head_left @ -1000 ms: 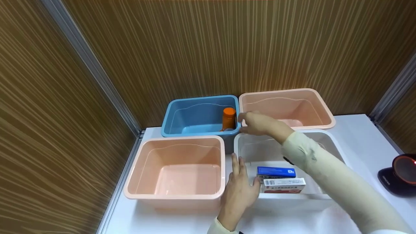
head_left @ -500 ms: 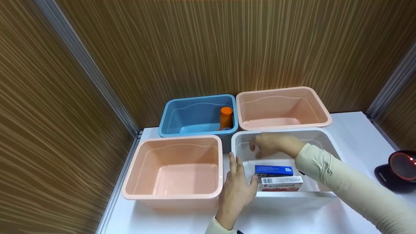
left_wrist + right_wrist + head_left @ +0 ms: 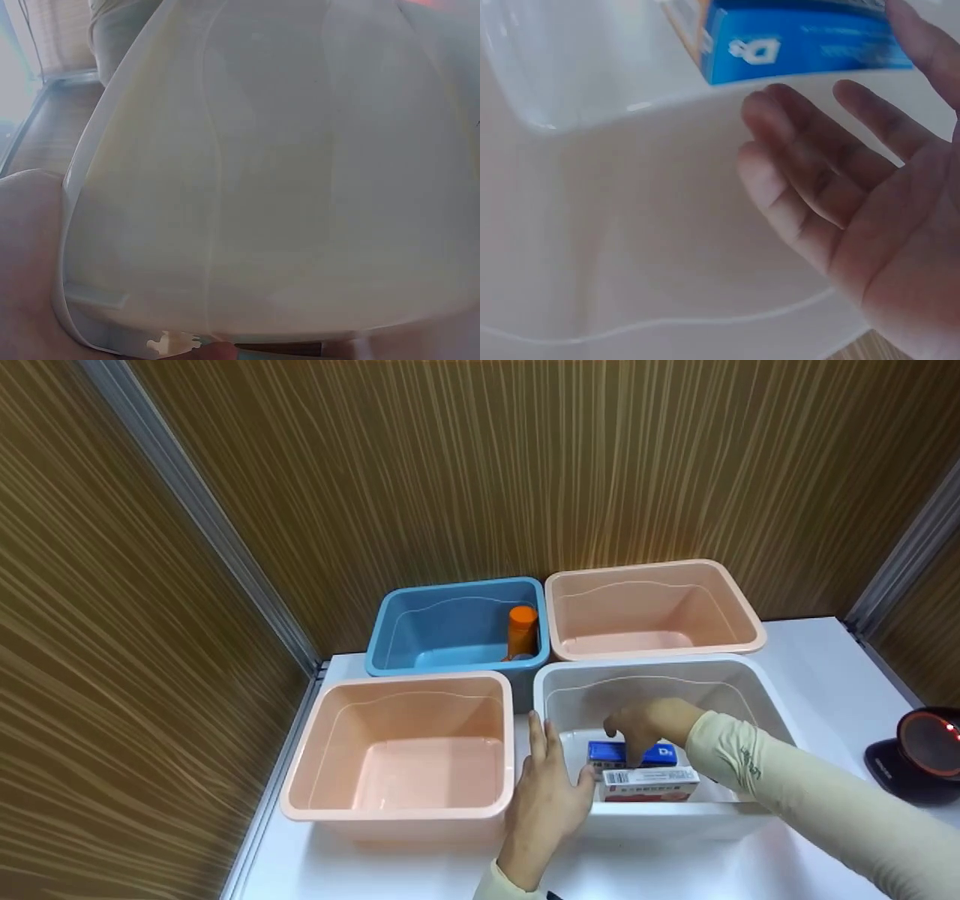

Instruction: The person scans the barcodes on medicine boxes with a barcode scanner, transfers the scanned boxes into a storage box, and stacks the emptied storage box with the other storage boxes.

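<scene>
Wood-grain walls (image 3: 450,472) are enclosing the white counter (image 3: 281,855). The left hand (image 3: 546,802), fingers extended, is resting at the left edge of the white bin (image 3: 667,821); inside, the right hand (image 3: 651,726), fingers loosely spread, is partly hiding the blue box (image 3: 607,751), perhaps touching it. Counter is stretching from the bin's right edge toward a cut-off black device (image 3: 916,761).

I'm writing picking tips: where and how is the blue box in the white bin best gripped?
I'd grip the blue box midway along its long sides, from above with the right hand, since the walls of the white bin hinder a level approach. Its far side looks free for the fingers; the white box stands close on the near side, so the thumb may fit tightly.
</scene>
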Tool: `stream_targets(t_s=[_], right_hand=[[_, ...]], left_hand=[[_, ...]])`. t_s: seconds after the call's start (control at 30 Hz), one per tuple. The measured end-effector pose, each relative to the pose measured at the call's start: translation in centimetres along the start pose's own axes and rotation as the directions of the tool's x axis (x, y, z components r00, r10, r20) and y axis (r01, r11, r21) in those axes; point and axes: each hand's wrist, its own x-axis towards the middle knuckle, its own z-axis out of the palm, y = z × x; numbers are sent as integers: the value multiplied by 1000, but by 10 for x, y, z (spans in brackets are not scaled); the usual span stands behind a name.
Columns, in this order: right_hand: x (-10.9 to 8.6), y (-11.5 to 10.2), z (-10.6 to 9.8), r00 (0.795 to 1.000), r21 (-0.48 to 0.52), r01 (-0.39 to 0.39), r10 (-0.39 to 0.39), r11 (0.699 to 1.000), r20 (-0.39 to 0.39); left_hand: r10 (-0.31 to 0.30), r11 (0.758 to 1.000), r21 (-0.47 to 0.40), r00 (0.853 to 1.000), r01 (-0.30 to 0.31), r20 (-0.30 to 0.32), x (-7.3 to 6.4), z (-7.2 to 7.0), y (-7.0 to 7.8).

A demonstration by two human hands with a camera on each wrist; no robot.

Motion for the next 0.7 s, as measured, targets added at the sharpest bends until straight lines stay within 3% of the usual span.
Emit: stream_targets(t_s=[0.2,0.43,0.57,0.7], right_hand=[[10,-3,13,993,-75,71,-77,995,-86],[6,-8,6,957,-205,103,-153,973,-246],[-6,-6,-6,915,-233,138,-214,963,-342],[-21,-3,-20,857,-128,259,-289,957,-427]], left_hand=[[-1,1000,-2,1000,1,2,0,0,2],[8,1000,-4,1000,-8,3,-1,2,4],[6,1000,-1,1000,-6,-4,0,2,2],[-7,1000,3,1000,7,-11,1,1,1]])
